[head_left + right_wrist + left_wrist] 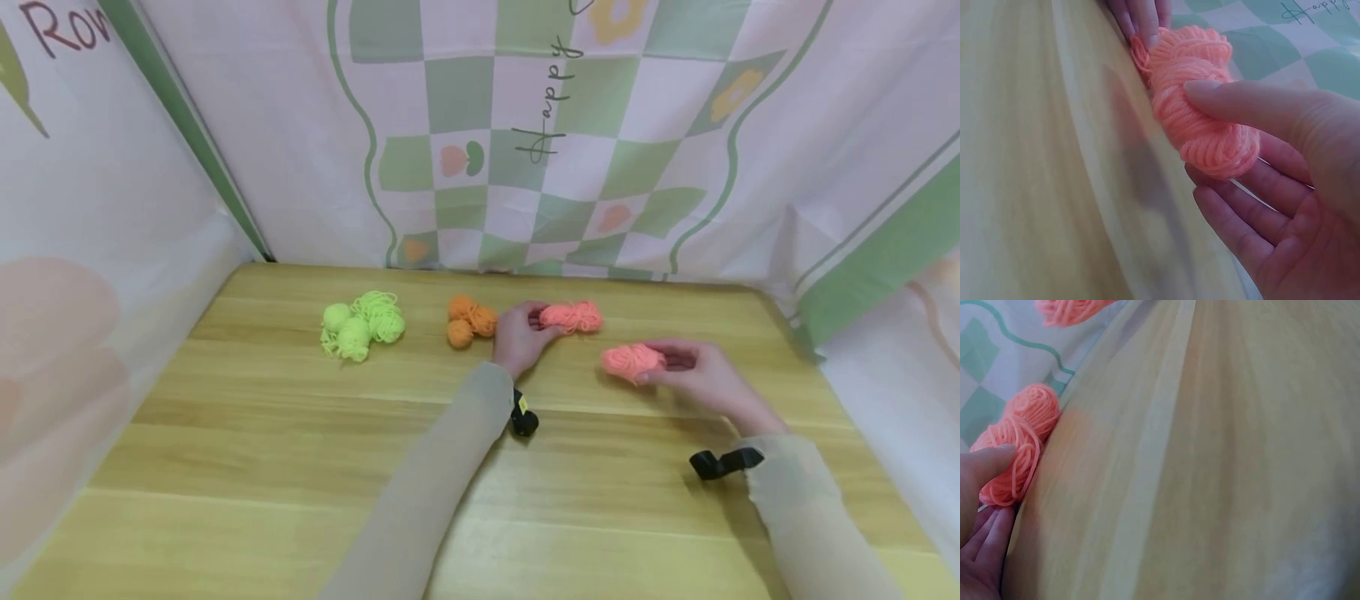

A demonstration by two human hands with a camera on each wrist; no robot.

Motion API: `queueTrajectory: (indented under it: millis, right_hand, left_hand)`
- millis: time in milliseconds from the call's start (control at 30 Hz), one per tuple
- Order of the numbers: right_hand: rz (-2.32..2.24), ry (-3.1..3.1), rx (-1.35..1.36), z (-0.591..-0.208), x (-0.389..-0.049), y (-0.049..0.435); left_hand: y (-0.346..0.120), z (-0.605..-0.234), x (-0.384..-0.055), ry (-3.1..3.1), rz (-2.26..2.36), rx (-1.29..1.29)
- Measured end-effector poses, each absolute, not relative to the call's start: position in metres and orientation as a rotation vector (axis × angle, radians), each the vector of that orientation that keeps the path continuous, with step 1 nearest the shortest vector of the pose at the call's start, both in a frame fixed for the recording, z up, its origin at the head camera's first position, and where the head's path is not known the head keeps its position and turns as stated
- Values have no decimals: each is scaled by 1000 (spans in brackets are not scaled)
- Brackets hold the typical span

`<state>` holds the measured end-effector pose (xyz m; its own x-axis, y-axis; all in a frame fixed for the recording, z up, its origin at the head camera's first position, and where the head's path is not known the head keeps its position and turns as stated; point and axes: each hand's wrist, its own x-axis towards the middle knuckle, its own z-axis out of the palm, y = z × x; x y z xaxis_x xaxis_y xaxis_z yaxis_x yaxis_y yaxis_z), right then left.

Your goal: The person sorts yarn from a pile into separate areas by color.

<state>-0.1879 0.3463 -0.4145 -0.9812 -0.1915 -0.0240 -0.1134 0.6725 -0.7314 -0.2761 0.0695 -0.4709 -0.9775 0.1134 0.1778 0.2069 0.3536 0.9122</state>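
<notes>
My left hand (522, 337) pinches one end of a coral-pink yarn bundle (573, 317) lying near the table's back edge. In the left wrist view, the thumb presses on top of that bundle (1013, 450) and the fingers lie against its near end. To the right, my right hand (697, 372) grips a second pink yarn skein (632, 362) between thumb and fingers. The right wrist view shows this skein (1204, 112) lifted over the wood, its shadow beneath, with the left hand (1141, 15) and the other bundle behind it.
Orange yarn balls (461, 333) sit just left of my left hand. Farther left lies a group of yellow-green yarn balls (354, 337). A printed cloth (465, 100) hangs behind the wooden table (300, 475), with more cloth along both sides.
</notes>
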Motion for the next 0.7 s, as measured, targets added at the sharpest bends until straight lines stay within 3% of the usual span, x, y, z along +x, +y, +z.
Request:
queueTrajectory:
  millis: [700]
  right_hand:
    - [-1269, 2675, -226, -414, -216, 326]
  left_hand:
    - [70, -470, -276, -2516, -1717, -299]
